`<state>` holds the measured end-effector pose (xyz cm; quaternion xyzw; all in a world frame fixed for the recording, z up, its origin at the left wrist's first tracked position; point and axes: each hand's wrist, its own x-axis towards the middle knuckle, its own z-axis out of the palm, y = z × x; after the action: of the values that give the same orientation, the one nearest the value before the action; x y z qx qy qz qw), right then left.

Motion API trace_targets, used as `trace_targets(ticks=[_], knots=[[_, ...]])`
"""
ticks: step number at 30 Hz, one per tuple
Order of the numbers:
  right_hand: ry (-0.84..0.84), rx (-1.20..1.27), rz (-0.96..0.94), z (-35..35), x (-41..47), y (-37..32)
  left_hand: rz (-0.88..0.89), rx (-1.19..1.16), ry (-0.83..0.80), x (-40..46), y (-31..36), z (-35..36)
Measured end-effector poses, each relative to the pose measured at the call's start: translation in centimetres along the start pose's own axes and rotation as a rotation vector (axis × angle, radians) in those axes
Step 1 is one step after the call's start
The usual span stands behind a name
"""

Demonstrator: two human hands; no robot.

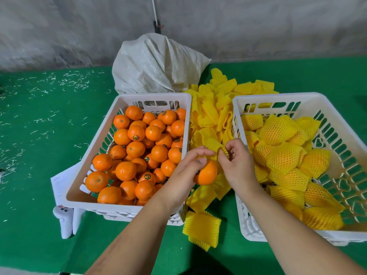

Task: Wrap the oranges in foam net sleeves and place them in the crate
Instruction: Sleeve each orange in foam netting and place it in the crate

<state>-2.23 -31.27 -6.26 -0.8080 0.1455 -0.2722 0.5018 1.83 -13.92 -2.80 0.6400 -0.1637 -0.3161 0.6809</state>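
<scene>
1. A loose yellow foam net sleeve (201, 228) lies nearest on the green felt-covered table (39, 195).
2. The left hand (183, 175) grips a bare round orange (206, 173) between the two crates; the right hand (239, 161) pinches the edge of a yellow foam sleeve (215, 145) just above it.
3. The left white plastic crate (95, 153) holds unwrapped oranges (139, 147); the right white plastic crate (337, 139) holds sleeved oranges (284, 155).
4. A heap of yellow sleeves (214, 104) lies between them, a white woven sack (156, 64) beyond.
</scene>
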Motion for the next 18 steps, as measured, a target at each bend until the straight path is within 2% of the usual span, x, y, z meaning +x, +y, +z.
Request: trace_targets(ticks=[2, 4, 8, 12, 15, 18], knots=[[-0.020, 0.006, 0.009, 0.2, 0.1, 0.2, -0.006, 0.046, -0.080, -0.3, 0.3, -0.2], [-0.027, 0.038, 0.048, 0.2, 0.2, 0.2, 0.013, 0.092, -0.085, -0.4, 0.4, 0.1], [-0.050, 0.098, 0.117, 0.1, 0.2, -0.2, 0.066, 0.019, 0.054, -0.3, 0.0, 0.7], [-0.073, 0.133, 0.052, -0.8, -0.6, -1.5, 0.169, 0.064, 0.233, -0.1, -0.5, 1.1], [-0.109, 0.165, 0.014, -1.0, -2.4, -2.6, 0.264, 0.049, 0.317, 0.0, -0.8, 1.4], [-0.102, 0.157, 0.013, 0.1, -4.4, -3.3, 0.275, 0.038, 0.349, 0.2, -1.0, 1.1]])
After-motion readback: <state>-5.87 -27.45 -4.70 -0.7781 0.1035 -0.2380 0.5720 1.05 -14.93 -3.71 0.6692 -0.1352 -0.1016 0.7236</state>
